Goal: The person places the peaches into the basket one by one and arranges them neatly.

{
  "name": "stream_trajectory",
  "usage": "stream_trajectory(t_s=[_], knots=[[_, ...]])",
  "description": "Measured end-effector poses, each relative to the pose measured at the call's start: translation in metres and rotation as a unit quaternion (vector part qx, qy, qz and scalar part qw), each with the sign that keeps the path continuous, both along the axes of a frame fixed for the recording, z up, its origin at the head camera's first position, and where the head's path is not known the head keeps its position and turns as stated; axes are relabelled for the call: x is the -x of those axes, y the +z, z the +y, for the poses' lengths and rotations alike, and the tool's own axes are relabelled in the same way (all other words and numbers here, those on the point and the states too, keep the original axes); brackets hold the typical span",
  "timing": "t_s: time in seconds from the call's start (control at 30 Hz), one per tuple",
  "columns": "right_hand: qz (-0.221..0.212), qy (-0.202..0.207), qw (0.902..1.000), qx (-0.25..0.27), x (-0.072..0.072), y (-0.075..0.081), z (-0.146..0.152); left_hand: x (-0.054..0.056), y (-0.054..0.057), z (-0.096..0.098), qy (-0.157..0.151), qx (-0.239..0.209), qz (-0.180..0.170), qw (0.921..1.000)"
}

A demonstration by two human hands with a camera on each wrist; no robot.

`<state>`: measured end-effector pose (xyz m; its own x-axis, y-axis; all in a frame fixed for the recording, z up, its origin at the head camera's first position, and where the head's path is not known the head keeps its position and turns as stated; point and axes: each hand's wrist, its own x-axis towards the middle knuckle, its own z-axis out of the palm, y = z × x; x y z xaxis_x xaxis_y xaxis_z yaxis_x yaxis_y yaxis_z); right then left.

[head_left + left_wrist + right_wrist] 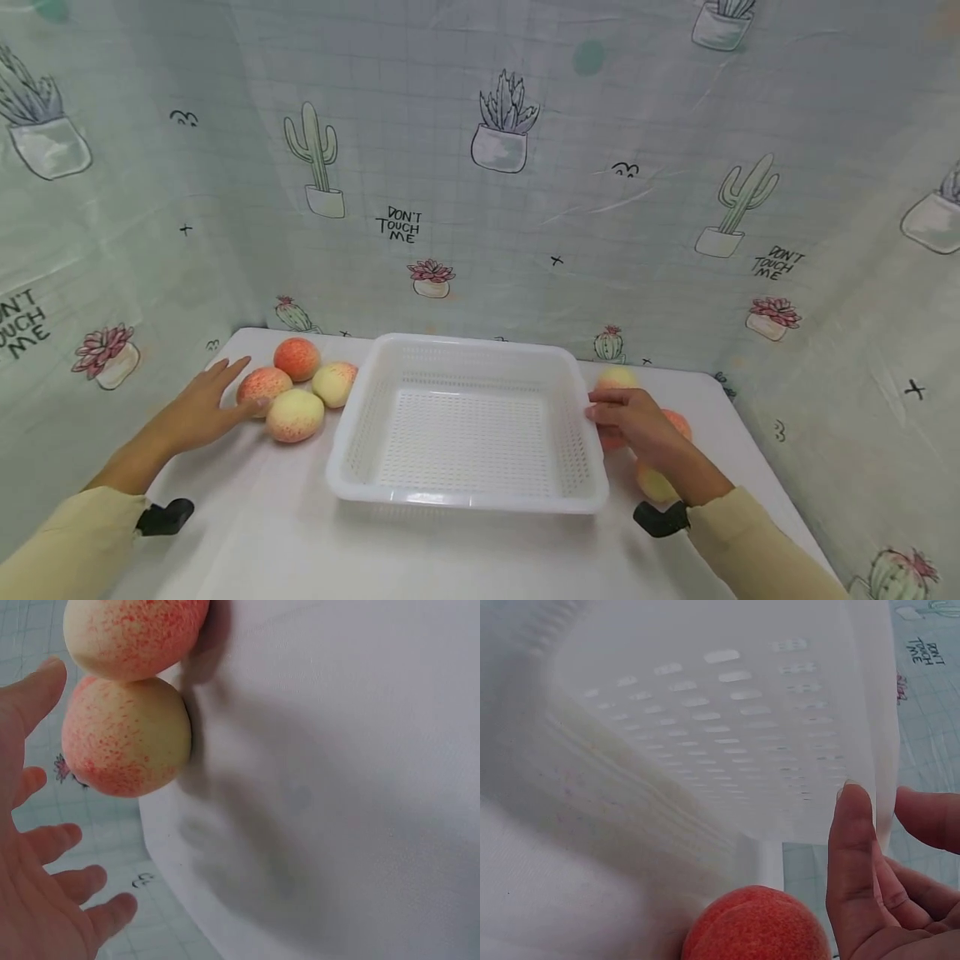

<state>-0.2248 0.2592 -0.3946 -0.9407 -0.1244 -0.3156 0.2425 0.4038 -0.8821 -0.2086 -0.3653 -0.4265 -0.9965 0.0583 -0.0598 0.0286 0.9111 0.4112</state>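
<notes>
A white perforated plastic basket (468, 497) stands in the middle of the table, its inside bare. My right hand (637, 425) is at its right side and pinches the rim, with fingertips on both sides of the rim in the right wrist view. Just below that hand a red peach (757, 926) shows beside the basket wall. My left hand (202, 408) hovers left of a group of several peaches, fingers spread and holding nothing. In the left wrist view its thumb (41, 694) points toward a yellow-and-red peach (127, 739).
Around the right hand lie several peaches, partly hidden by it, among them a yellow one (617, 377) and an orange-red one (677, 423). The white table (420, 558) is enclosed by a cactus-print cloth (450, 167) at the back and sides.
</notes>
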Motion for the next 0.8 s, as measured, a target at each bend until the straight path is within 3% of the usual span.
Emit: stream_trajectory(t_s=[0.23, 0.4, 0.6, 0.8], knots=[[-0.004, -0.016, 0.9995, 0.027, 0.004, -0.002, -0.004, 0.001, -0.006, -0.009, -0.005, -0.034, -0.007, 0.9994], [-0.003, -0.012, 0.9998, 0.013, 0.004, -0.004, -0.003, 0.002, -0.011, -0.007, 0.002, -0.048, -0.011, 0.9988], [-0.005, -0.012, 0.9999, 0.008, 0.001, -0.005, -0.001, 0.011, -0.013, -0.008, -0.003, -0.059, -0.003, 0.9982], [-0.010, 0.000, 0.9998, 0.016, 0.003, -0.006, -0.003, 0.010, -0.018, -0.014, 0.014, -0.069, -0.023, 0.9973]])
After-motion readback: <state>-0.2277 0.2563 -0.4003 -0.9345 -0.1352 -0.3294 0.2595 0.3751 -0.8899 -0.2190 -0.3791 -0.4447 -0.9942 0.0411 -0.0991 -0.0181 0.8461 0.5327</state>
